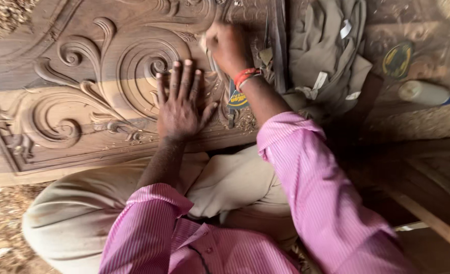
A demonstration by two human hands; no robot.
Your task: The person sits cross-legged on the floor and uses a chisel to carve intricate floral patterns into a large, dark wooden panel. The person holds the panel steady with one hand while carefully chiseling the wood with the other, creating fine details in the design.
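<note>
A carved wooden panel (72,86) with raised scrolls and leaf shapes lies in front of me. My left hand (180,101) rests flat on it, fingers spread, beside a round spiral carving (146,68). My right hand (227,45) is further up on the panel, fingers closed around a small pale piece that looks like sandpaper; it is blurred. An orange band circles the right wrist. Both arms wear pink striped sleeves.
A khaki cloth (326,56) is bunched right of the panel. A pale bottle (424,93) lies on its side at far right, with a dark round lid (397,60) near it. Wood shavings (1,223) cover the ground. My bent knees in beige trousers (82,213) sit below the panel.
</note>
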